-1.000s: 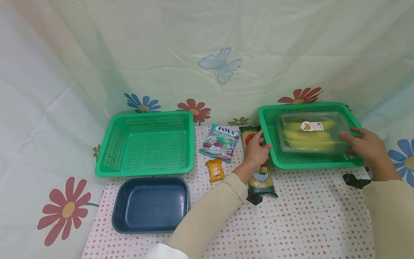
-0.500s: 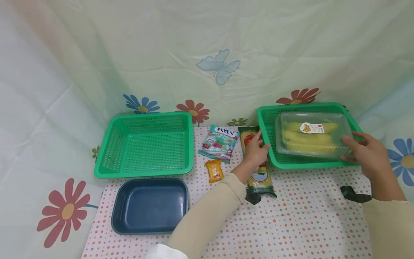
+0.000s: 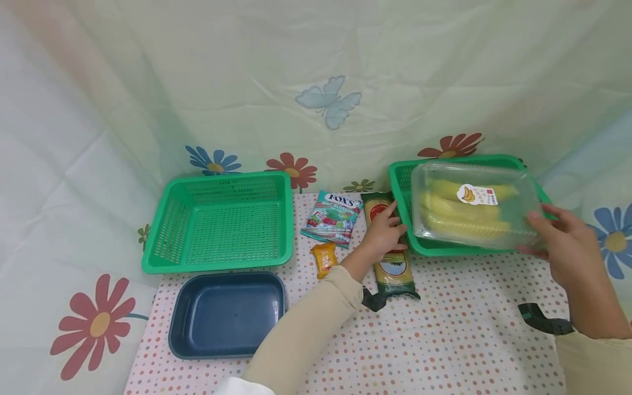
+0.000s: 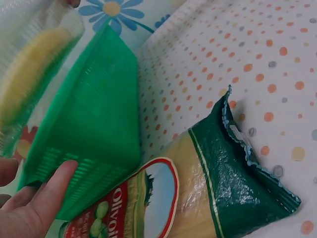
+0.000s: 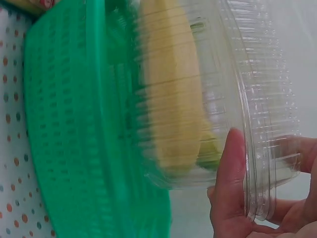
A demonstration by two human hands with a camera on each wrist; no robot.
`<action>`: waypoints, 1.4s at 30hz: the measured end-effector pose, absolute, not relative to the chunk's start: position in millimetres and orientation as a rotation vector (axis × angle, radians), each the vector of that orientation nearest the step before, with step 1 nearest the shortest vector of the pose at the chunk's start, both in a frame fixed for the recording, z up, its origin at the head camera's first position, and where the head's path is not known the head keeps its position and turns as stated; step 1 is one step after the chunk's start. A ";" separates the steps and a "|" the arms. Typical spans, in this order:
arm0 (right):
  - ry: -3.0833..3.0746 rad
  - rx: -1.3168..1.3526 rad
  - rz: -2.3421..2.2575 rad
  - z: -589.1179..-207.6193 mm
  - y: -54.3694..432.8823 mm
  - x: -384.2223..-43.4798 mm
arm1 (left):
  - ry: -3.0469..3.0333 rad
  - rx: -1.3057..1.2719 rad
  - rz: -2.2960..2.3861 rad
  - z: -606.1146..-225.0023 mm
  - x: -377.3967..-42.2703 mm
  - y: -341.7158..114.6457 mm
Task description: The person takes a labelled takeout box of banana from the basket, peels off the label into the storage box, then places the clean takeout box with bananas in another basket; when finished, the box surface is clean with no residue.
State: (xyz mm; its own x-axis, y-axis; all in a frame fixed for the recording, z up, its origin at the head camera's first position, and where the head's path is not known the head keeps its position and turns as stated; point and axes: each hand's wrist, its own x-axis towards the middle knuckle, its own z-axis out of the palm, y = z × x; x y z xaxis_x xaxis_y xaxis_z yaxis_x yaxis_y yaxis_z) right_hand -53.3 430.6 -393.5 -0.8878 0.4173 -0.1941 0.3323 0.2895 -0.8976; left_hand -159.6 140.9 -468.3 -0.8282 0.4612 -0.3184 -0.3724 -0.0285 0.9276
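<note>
In the head view, the right hand (image 3: 568,244) grips one end of a clear banana clamshell (image 3: 471,206), tilted above the right-hand green basket (image 3: 439,252); the left hand (image 3: 381,235), loosely spread, is beside the basket, over a pasta packet (image 3: 393,269). Left wrist: fingers beside the basket wall, contact unclear. Right wrist: thumb and fingers pinch the clamshell's rim.

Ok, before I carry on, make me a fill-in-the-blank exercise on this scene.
1. The clear box of bananas is held in the ____ grip.
2. Both the left basket and the right basket are coloured ____.
3. The tray near the left basket is dark ____.
4. The biggest letters on the candy bag read ____.

Missing words: right; green; blue; FOX'S.
</note>
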 end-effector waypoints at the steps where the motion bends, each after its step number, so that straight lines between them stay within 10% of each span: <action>1: -2.455 -0.696 1.695 -391.8 427.1 -50.1 | 1.688 0.091 1.908 -467.8 -159.4 139.0; 18: -2.283 -0.256 2.109 -399.1 389.0 -10.3 | 1.595 -0.087 2.108 -448.8 -142.3 87.6; 42: -2.700 -0.296 1.675 -421.5 296.2 23.6 | 1.875 -0.004 2.030 -444.5 -68.3 -37.2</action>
State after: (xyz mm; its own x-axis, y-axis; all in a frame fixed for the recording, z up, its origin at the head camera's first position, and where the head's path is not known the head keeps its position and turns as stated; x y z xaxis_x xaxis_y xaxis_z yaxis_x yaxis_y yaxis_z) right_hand 23.6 296.2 -421.5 -0.9816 0.1309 -0.1391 0.1828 0.4323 -0.8830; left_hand -68.3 -37.2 -444.5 -0.9293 0.2695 -0.2523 -0.2730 -0.0415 0.9611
